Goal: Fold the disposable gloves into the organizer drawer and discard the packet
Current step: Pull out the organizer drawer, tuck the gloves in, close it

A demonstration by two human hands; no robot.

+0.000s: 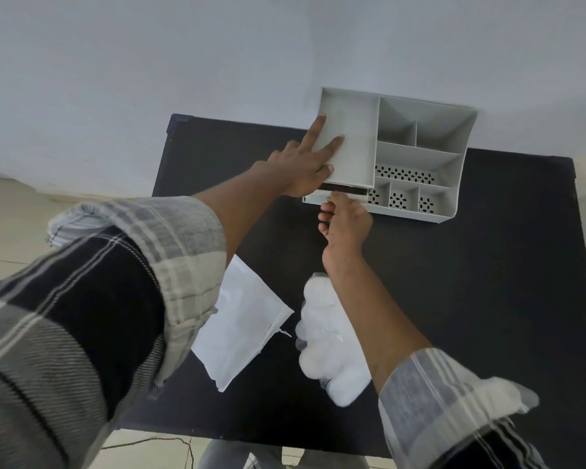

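Observation:
A grey plastic organizer (454,143) with several compartments stands at the far edge of the black table (471,282), against the wall. My left hand (305,164) rests on its left compartment with straight, spread fingers. My right hand (344,221) pinches the front of the small drawer (313,198) at the organizer's lower left; the drawer is pulled out a little, showing a dark gap. A heap of clear disposable gloves (329,343) lies on the table under my right forearm. The white torn-open packet (241,323) lies flat to their left.
A pale wall rises behind the table. Tiled floor shows to the left and below the near table edge. Bare black tabletop spreads to the right of the gloves.

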